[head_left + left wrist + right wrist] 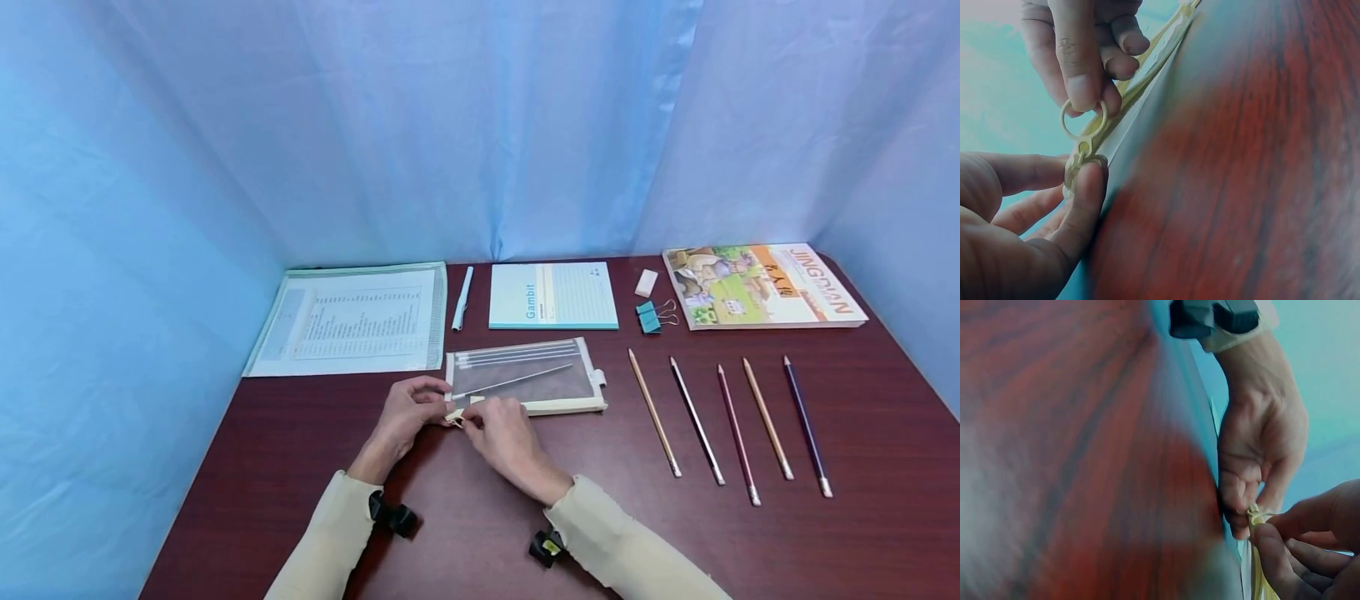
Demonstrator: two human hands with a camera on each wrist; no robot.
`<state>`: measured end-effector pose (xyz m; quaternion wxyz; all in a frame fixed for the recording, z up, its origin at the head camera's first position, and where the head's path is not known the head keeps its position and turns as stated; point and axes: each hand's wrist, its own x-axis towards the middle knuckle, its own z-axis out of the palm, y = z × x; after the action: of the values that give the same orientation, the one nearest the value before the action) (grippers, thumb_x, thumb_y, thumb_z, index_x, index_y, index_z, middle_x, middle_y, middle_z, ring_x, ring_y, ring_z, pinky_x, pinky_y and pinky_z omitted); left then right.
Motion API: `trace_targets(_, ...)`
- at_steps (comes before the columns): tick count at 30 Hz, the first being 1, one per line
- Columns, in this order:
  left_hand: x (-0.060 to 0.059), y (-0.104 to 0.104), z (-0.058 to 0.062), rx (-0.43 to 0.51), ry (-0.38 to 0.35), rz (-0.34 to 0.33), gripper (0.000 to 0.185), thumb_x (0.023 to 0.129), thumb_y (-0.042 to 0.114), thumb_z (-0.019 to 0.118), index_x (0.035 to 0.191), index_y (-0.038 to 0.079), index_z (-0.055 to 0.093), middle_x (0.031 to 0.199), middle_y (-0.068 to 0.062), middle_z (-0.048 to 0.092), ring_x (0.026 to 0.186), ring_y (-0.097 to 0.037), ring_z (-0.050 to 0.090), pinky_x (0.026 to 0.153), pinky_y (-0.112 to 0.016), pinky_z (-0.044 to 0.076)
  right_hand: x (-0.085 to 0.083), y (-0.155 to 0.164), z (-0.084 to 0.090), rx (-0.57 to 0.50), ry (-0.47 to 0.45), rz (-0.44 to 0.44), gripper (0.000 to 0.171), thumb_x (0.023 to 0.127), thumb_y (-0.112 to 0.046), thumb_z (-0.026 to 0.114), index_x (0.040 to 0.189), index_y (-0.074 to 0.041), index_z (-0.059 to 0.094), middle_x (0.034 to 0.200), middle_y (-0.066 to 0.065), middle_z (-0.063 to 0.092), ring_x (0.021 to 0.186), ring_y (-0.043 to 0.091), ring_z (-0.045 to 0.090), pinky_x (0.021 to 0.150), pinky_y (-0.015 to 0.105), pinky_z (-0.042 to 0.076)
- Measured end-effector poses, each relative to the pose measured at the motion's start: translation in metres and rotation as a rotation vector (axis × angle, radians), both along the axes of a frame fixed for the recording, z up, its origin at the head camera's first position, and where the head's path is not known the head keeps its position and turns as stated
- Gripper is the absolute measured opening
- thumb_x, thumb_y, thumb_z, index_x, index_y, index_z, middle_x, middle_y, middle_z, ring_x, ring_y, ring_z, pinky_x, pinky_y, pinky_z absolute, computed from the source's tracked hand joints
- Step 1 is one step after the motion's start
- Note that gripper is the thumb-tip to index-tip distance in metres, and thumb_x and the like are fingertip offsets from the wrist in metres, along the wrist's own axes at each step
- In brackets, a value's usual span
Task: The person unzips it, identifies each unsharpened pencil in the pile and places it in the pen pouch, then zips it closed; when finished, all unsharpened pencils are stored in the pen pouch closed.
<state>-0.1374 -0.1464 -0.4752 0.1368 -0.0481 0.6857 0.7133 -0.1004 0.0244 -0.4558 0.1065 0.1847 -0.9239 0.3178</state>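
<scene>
A see-through pencil case [525, 377] with cream trim lies flat in front of me in the head view, several thin pencils inside it. My left hand [408, 410] pinches its near left corner between thumb and fingers. Close beside it, my right hand [501, 429] pinches the ring-shaped zipper pull [1088, 136] between thumb and finger. In the left wrist view the pull hangs from the slider at the end of the yellowish zipper [1141, 94]. The right wrist view shows both hands meeting at this corner.
Several pencils [693, 421] lie spread on the dark red table [480, 533] at the right. Along the back are a document pouch [352, 321], a white pen [462, 298], a notebook [553, 296], an eraser [646, 282], teal binder clips [649, 318] and a book [761, 287].
</scene>
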Motion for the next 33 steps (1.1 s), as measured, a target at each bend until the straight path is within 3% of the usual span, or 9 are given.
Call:
trace_targets(5, 0.000, 0.003, -0.001, 0.030, -0.005, 0.008, 0.036, 0.079, -0.017, 0.065, 0.114, -0.021, 0.057, 0.067, 0.001, 0.065, 0.055, -0.010, 0.063, 0.057, -0.026, 0.059, -0.007, 0.010, -0.002, -0.054, -0.015, -0.034, 0.011, 0.074, -0.005, 0.075, 0.071, -0.015, 0.078, 0.066, -0.003, 0.074, 0.061, 0.011, 0.069, 0.056, 0.022, 0.048)
trace_targets(12, 0.001, 0.005, -0.001, 0.023, 0.006, 0.033, 0.035, 0.078, -0.019, 0.065, 0.112, -0.022, 0.058, 0.066, 0.000, 0.064, 0.055, -0.010, 0.063, 0.056, -0.028, 0.059, -0.015, 0.042, -0.002, -0.090, -0.062, -0.088, 0.013, 0.073, -0.003, 0.071, 0.064, -0.013, 0.075, 0.060, -0.002, 0.071, 0.055, 0.005, 0.059, 0.052, 0.021, 0.043)
trace_targets(17, 0.000, 0.005, -0.002, 0.018, 0.019, 0.029, 0.036, 0.077, -0.019, 0.065, 0.112, -0.023, 0.058, 0.066, 0.001, 0.063, 0.055, -0.010, 0.063, 0.056, -0.027, 0.059, -0.019, 0.081, 0.002, -0.068, -0.105, -0.162, 0.012, 0.074, -0.006, 0.070, 0.074, -0.013, 0.080, 0.069, 0.001, 0.076, 0.063, 0.013, 0.070, 0.059, 0.028, 0.052)
trace_targets(25, 0.001, 0.004, -0.001, 0.005, 0.020, 0.020, 0.036, 0.078, -0.018, 0.065, 0.113, -0.022, 0.058, 0.067, 0.001, 0.063, 0.056, -0.009, 0.063, 0.057, -0.027, 0.059, -0.019, 0.155, 0.009, 0.011, -0.111, -0.287, 0.008, 0.077, -0.012, 0.072, 0.076, -0.011, 0.080, 0.071, 0.004, 0.077, 0.069, 0.024, 0.071, 0.063, 0.037, 0.053)
trace_targets(33, 0.001, 0.003, 0.001, -0.009, 0.008, -0.019, 0.035, 0.079, -0.016, 0.066, 0.114, -0.021, 0.060, 0.068, 0.000, 0.066, 0.056, -0.011, 0.065, 0.058, -0.030, 0.061, -0.011, 0.197, 0.022, 0.043, -0.136, -0.329, 0.006, 0.075, -0.010, 0.074, 0.075, -0.007, 0.079, 0.066, 0.008, 0.075, 0.060, 0.015, 0.064, 0.056, 0.028, 0.044)
